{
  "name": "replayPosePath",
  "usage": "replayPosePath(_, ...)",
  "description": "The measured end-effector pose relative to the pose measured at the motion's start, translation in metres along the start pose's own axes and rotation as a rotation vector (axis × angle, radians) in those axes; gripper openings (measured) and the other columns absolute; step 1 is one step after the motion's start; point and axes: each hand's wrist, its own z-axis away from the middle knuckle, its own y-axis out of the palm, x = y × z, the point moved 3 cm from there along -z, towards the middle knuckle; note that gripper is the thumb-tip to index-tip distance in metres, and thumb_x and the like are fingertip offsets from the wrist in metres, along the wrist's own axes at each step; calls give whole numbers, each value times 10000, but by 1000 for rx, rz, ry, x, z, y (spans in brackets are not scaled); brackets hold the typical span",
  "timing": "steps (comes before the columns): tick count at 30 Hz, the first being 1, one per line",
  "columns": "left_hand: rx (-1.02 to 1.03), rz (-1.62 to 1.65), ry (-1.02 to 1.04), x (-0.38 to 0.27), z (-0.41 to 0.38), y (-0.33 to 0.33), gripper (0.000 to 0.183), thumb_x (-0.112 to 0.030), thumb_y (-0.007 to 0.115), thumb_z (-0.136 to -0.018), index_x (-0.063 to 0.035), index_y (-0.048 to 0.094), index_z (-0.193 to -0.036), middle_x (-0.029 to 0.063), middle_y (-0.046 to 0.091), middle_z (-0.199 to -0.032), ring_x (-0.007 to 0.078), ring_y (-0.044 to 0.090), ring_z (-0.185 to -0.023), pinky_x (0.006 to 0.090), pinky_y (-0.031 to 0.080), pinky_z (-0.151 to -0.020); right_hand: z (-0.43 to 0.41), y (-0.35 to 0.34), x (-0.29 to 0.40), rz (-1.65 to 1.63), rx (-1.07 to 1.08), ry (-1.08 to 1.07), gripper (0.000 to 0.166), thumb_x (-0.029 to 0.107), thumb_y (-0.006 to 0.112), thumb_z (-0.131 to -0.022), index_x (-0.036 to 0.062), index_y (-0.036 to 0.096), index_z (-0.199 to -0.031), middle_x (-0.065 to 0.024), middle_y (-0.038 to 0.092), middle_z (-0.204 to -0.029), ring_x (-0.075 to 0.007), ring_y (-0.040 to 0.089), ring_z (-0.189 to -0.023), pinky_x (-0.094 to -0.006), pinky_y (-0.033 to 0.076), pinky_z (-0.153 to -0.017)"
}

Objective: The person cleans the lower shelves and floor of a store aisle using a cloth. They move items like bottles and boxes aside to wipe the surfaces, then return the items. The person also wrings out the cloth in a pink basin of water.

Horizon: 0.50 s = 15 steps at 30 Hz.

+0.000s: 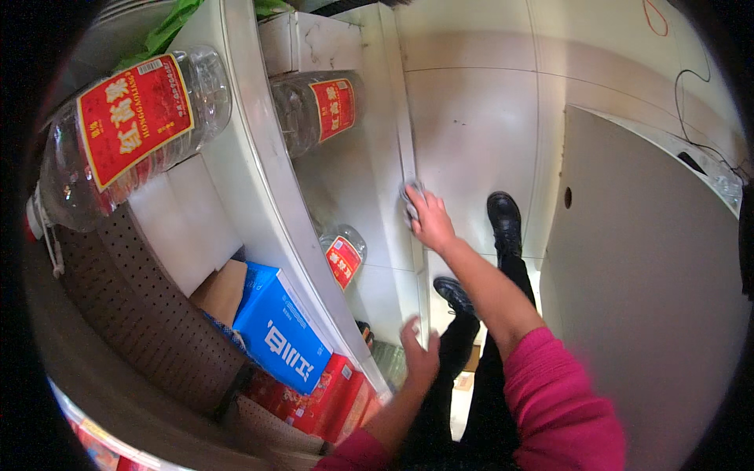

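Observation:
My right hand [435, 222] grips a crumpled grey cloth [409, 212]. The cloth rests against the front edge of the lower white shelf [406, 141], beside the tiled floor. Lower in the picture, my left hand [420, 356] hangs near that same shelf with fingers curled but apart, and nothing shows in it. On the lower shelf lie a clear plastic jug [294, 115] with a red label and a smaller clear bottle [349, 247], also red-labelled. A white marbled box [324, 41] sits behind the jug.
A large clear jug [206, 88] lies on the upper shelf [277, 171], near a white box [177, 218], a blue carton [283, 329] and a red box [318, 406]. At right stands a grey panel [636, 247]. My black shoes [504, 215] are on the floor [471, 159].

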Motion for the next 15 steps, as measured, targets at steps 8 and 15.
replayPosePath(8, -466, 807, 101, -132, -222, -43, 737, -227, 569, -882, 8, 117, -1414, 251, 252, -1403, 295, 317, -1288, 402, 326, -1034, -6, -64, 7, -1, 129, 146, 313, 352, 623, -807, 106, 623, -1002, -160, 577, -1042, -350, 522, -976, -418, 430, -873)
replayPosePath(15, -707, 1233, 389, -171, -290, -58, 687, -360, 469, -906, 40, 194, -1393, 219, 226, -1441, 307, 207, -1344, 463, 212, -1084, -145, -118, 120, -28, 136, -306, 633, 318, 637, -783, 33, 394, -1294, -244, 538, -1144, -399, 506, -1074, -446, 442, -877)
